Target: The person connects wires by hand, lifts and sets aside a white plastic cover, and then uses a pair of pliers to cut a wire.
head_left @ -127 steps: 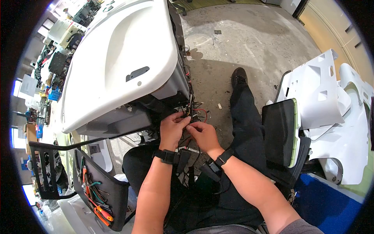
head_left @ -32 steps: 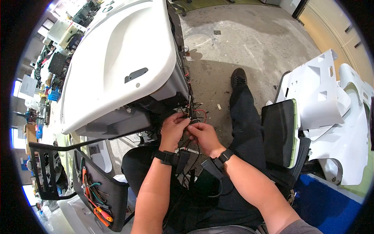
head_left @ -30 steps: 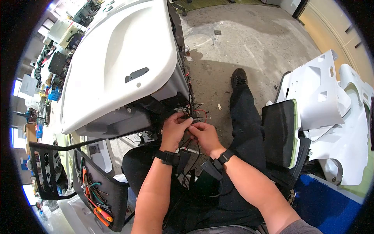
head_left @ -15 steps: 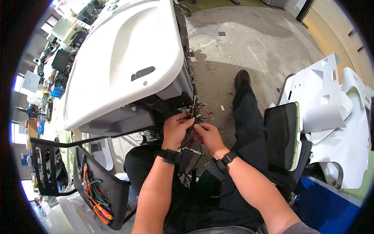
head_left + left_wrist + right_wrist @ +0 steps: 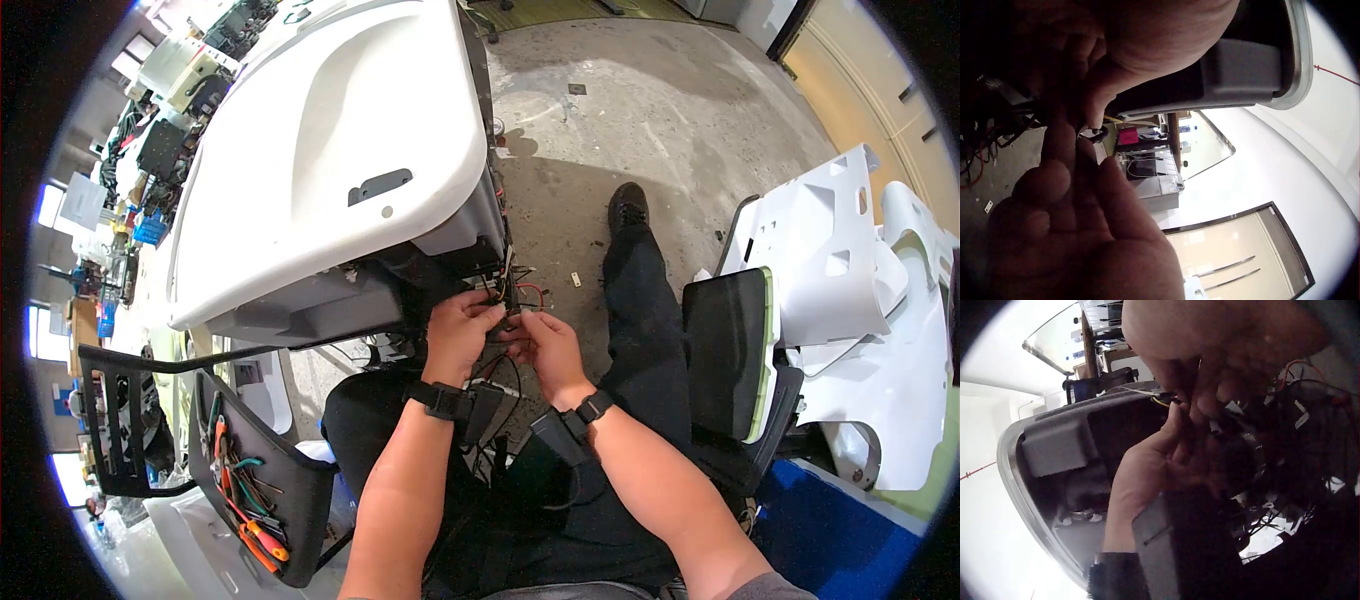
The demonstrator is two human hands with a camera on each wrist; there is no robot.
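The left hand [image 5: 458,338] is closed in a pinch on the thin wires [image 5: 1159,400], a yellow and a pale one meeting its thumb tip; the right hand [image 5: 555,358] curls its fingers just beside, thumb near forefinger, and whether it holds anything I cannot tell; the wires lie near the white cover's [image 5: 380,120] corner.

Workshop setting, indicated by bare, stained concrete floor [image 5: 560,130], pliers and screwdrivers [image 5: 250,500] lying on a black chair part [image 5: 305,490], loose white molded panels [image 5: 810,240], exposed wiring [image 5: 520,290], and a long bench [image 5: 150,260] crowded with equipment.
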